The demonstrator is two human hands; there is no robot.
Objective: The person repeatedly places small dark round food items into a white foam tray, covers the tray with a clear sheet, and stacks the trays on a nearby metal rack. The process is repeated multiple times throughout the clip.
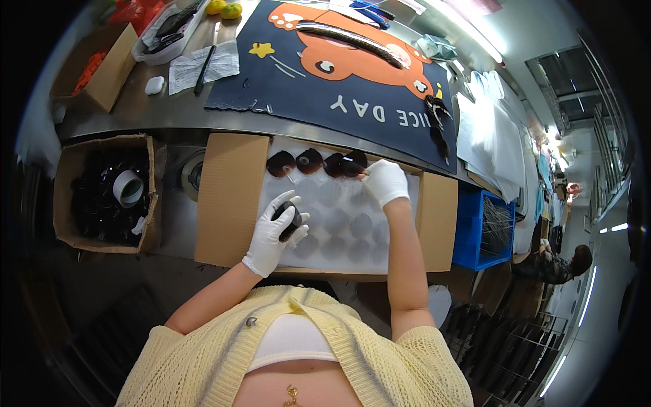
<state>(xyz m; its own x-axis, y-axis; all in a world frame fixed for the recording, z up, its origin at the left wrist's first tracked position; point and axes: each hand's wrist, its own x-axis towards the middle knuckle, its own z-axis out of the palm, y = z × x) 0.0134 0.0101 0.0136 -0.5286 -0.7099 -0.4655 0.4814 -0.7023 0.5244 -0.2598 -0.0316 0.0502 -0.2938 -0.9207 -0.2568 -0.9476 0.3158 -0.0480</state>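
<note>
Before me lies an open cardboard box [231, 201] with a white translucent sheet [325, 191], through which rows of round shapes show. Several dark, brown-tinted lenses [281, 164] lie in a row along the sheet's far edge. In a white glove, my right hand [386, 182] pinches a tinted lens [354, 163] at the right end of that row; it overlaps the lens beside it. My left hand [274, 231], also gloved in white, holds dark lenses [287, 221], apparently stacked, above the left part of the sheet; how many cannot be told.
Left stands a carton [104, 193] of dark pieces with a tape roll [128, 189] on top. A blue crate [480, 229] of thin pieces is at the right. Beyond the box, a printed mat [305, 96] covers part of the metal table. A person [557, 262] sits far right.
</note>
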